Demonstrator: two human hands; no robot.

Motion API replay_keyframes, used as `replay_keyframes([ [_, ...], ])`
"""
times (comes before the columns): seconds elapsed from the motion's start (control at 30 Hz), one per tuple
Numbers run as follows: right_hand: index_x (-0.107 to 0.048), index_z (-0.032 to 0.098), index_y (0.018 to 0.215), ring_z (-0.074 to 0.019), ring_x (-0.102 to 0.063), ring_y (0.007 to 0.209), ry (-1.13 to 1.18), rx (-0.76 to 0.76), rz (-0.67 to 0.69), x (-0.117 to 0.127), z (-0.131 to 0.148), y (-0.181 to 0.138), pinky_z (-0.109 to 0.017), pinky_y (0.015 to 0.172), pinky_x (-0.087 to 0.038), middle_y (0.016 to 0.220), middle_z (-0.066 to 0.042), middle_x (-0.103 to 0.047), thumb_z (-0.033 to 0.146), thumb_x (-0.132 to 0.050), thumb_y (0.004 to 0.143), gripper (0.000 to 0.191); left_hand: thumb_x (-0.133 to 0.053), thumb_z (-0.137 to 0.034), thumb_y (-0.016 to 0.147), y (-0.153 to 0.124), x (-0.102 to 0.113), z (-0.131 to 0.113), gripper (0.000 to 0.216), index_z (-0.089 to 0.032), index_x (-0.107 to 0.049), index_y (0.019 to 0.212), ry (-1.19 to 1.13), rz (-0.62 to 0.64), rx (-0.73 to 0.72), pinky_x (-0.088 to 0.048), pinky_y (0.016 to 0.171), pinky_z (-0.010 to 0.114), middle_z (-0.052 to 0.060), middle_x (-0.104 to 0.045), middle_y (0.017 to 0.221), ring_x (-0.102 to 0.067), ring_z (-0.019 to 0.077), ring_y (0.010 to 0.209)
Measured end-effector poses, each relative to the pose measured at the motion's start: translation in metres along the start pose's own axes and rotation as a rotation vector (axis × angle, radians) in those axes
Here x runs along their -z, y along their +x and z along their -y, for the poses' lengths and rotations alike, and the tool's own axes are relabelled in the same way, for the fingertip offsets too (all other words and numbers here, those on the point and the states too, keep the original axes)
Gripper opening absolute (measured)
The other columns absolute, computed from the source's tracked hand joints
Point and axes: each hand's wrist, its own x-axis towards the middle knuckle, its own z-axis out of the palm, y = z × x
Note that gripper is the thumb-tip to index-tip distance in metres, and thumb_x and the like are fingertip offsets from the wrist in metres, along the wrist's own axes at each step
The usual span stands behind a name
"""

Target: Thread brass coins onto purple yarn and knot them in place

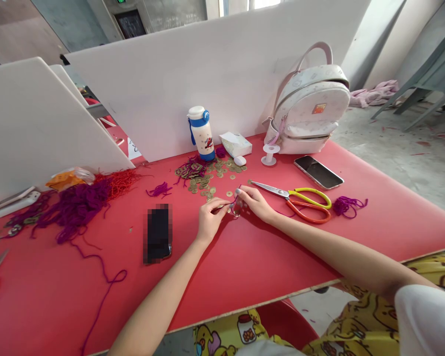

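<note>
Head view: your work is a thin purple cord point(235, 200), held just above the bench point(222, 277) near its middle. Its short visible stretch slants from lower left, at your left fingertips, to upper right, at your right ones. Your left hand point(212, 217) pinches the cord between thumb and fingers, the other fingers curled. Your right hand point(255, 201) pinches it too, its fingertips just beside the left's. A small ring-like piece shows under your fingertips, too small to identify surely.

Just beyond your hands lie scattered brass-coloured coins with holes point(200, 186), some heaped with purple yarn. To your right, scissors point(282, 192) point away and leftward, yellow and orange handles toward a small purple yarn bundle point(349, 206).

Of the containers, the white-and-blue bottle point(202, 136) stands upright with its lid on, contents hidden. Beside it sits a white packet point(236, 144); you cannot tell what it holds. The pale backpack point(309, 113) stands at the bench's far right, its contents hidden. A white spool point(270, 154) stands upright near it, and a smartphone point(319, 172) lies in front. Left of your hands lie a dark phone point(158, 234) and a large purple yarn pile point(82, 205).
</note>
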Motion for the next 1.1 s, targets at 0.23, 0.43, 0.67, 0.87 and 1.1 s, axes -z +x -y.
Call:
replay_keyframes([
  [0.23, -0.068, 0.018, 0.084, -0.0176, -0.064, 0.080, -0.265, 0.108, 0.168, -0.0040, 0.0008, -0.0030, -0.030, 0.076, -0.049, 0.088, -0.005, -0.070, 0.031, -0.063, 0.084, 0.014, -0.068, -0.033, 0.076, 0.0033, 0.0012, -0.0016, 0.016, -0.018, -0.071, 0.076, -0.047, -0.190, 0.147, -0.045, 0.055, 0.023, 0.002, -0.066, 0.070, -0.058, 0.0130, 0.059],
  [0.43, -0.061, 0.018, 0.086, -0.0146, -0.054, 0.072, -0.337, 0.267, 0.071, -0.0003, 0.0043, -0.0030, -0.026, 0.064, -0.042, 0.083, -0.004, -0.061, 0.029, -0.050, 0.093, 0.017, -0.070, -0.029, 0.077, 0.0016, 0.0046, 0.0007, 0.009, -0.022, -0.073, 0.074, 0.273, -0.153, 0.053, -0.040, 0.057, 0.024, 0.003, -0.069, 0.074, -0.060, 0.0153, 0.064],
  [0.67, -0.055, 0.019, 0.080, -0.0163, -0.051, 0.076, -0.322, 0.324, 0.056, 0.0015, 0.0008, -0.0001, -0.028, 0.071, -0.042, 0.081, -0.003, -0.054, 0.023, -0.049, 0.092, 0.014, -0.068, -0.032, 0.079, 0.0011, 0.0041, -0.0041, 0.014, -0.021, -0.071, 0.070, 0.157, 0.077, -0.104, -0.040, 0.061, 0.025, 0.002, -0.066, 0.072, -0.056, 0.0150, 0.064],
  [0.87, -0.057, 0.020, 0.083, -0.0172, -0.051, 0.077, -0.462, 0.345, 0.084, 0.0016, 0.0044, -0.0040, -0.028, 0.069, -0.040, 0.081, -0.003, -0.057, 0.023, -0.049, 0.093, 0.013, -0.064, -0.039, 0.081, 0.0009, -0.0004, -0.0049, 0.021, -0.019, -0.065, 0.074, -0.031, -0.142, 0.110, -0.039, 0.054, 0.023, -0.002, -0.054, 0.060, -0.047, 0.0115, 0.054],
  [1.1, -0.058, 0.021, 0.082, -0.0167, -0.053, 0.078, -0.593, 0.312, 0.093, -0.0012, 0.0053, -0.0072, -0.025, 0.067, -0.037, 0.078, -0.002, -0.059, 0.022, -0.056, 0.089, 0.007, -0.067, -0.033, 0.078, 0.0016, -0.0010, -0.0023, 0.016, -0.018, -0.069, 0.074, -0.030, -0.137, 0.052, -0.044, 0.059, 0.023, 0.002, -0.063, 0.073, -0.056, 0.0137, 0.064],
])
